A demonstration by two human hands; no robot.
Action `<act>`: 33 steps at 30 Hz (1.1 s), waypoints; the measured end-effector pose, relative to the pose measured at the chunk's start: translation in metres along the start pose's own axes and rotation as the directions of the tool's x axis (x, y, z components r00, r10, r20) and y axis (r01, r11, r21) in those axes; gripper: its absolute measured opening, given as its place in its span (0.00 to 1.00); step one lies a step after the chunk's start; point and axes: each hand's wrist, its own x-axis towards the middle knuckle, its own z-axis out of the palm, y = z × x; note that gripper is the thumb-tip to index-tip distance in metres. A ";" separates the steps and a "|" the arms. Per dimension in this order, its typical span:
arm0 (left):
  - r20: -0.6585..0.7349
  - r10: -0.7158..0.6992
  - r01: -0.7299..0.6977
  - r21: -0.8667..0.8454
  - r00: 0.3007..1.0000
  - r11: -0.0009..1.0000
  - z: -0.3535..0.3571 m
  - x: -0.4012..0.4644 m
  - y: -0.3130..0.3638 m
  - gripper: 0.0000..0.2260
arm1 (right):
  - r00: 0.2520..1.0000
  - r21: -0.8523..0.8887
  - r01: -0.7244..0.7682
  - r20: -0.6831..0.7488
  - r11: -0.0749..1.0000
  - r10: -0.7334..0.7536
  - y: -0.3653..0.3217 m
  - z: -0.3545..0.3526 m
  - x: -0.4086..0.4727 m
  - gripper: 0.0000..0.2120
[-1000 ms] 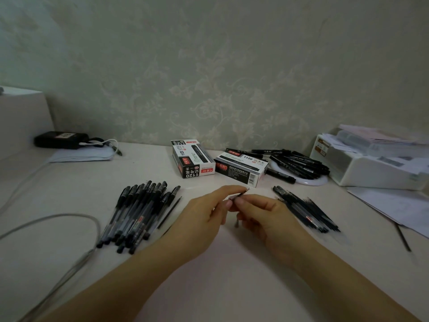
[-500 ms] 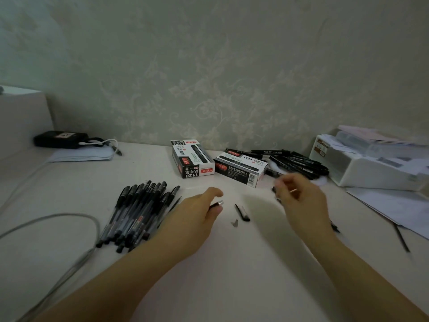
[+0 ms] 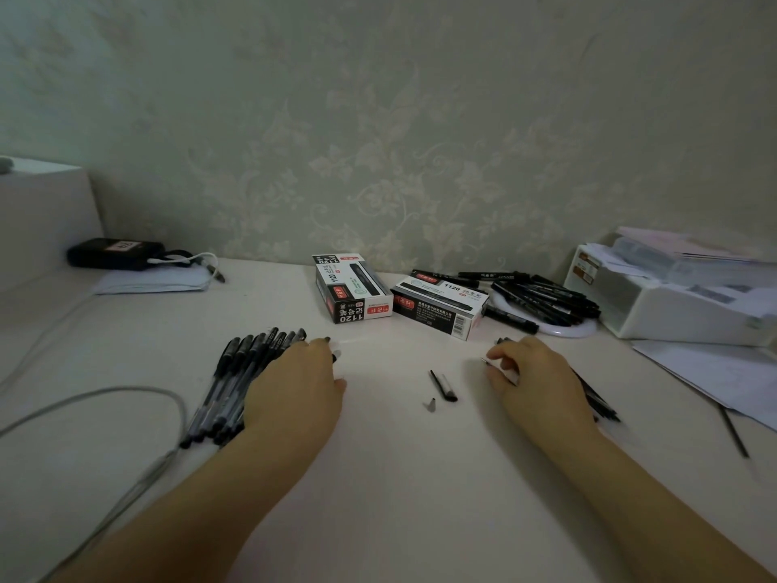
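Observation:
My left hand (image 3: 294, 385) lies palm down over the right side of a pile of black gel pens (image 3: 235, 380) on the white table (image 3: 399, 477). Its curled fingers hold a pen whose dark end (image 3: 327, 341) shows at the fingertips. My right hand (image 3: 538, 380) rests over a second pile of pens (image 3: 601, 403) and pinches a thin refill; only the metal tip (image 3: 483, 360) sticks out. Between the hands lie a black pen cap (image 3: 443, 385) and a small dark tip piece (image 3: 429, 405).
Two black pen boxes (image 3: 351, 290) (image 3: 439, 307) stand near the wall, beside a heap of black markers (image 3: 542, 298) on a white plate. A white tray with papers (image 3: 672, 305) sits right. Grey cable (image 3: 105, 397) loops left; a black device (image 3: 113, 253) lies far left.
The hands came apart. My left hand carried the pen left onto the pile. My right hand went right and down to the other pile. The cap now lies on the table.

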 end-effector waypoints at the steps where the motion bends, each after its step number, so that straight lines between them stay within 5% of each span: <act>1: 0.001 -0.010 0.010 0.020 1.000 1.000 0.000 0.000 -0.001 0.13 | 1.000 0.016 0.017 -0.014 1.000 -0.017 -0.002 -0.001 -0.001 0.09; 10: 0.129 0.050 -0.066 0.126 0.990 0.990 -0.001 0.001 0.003 0.10 | 0.997 0.129 0.073 -0.022 0.989 -0.071 -0.013 0.000 -0.003 0.08; 13: 0.034 0.091 -0.089 -0.068 0.995 0.994 -0.003 0.000 0.011 0.09 | 0.996 0.361 0.072 -0.072 0.930 -0.049 -0.025 -0.005 -0.007 0.05; 17: 0.004 0.087 -0.073 -0.513 0.996 0.855 -0.009 -0.003 0.026 0.11 | 0.962 0.720 -0.144 0.261 0.679 -0.073 -0.050 -0.007 -0.016 0.01; 20: 0.129 0.093 0.037 -0.754 0.987 0.656 -0.005 -0.007 0.036 0.12 | 0.867 0.759 -0.236 0.447 0.607 -0.221 -0.062 -0.003 -0.025 0.04; 24: 0.208 0.111 0.104 -0.803 0.972 0.587 0.005 -0.011 0.039 0.10 | 0.795 0.747 -0.315 0.545 0.586 -0.268 -0.060 -0.001 -0.028 0.06; 27: 0.220 0.251 0.057 -0.847 0.943 0.528 0.006 -0.011 0.035 0.06 | 0.839 0.776 -0.395 0.522 0.491 -0.150 -0.056 -0.002 -0.021 0.08; 33: 0.165 0.362 -0.118 -0.754 0.917 0.646 0.010 -0.015 0.034 0.06 | 0.940 0.928 -0.328 0.302 0.178 0.158 -0.048 -0.008 -0.012 0.08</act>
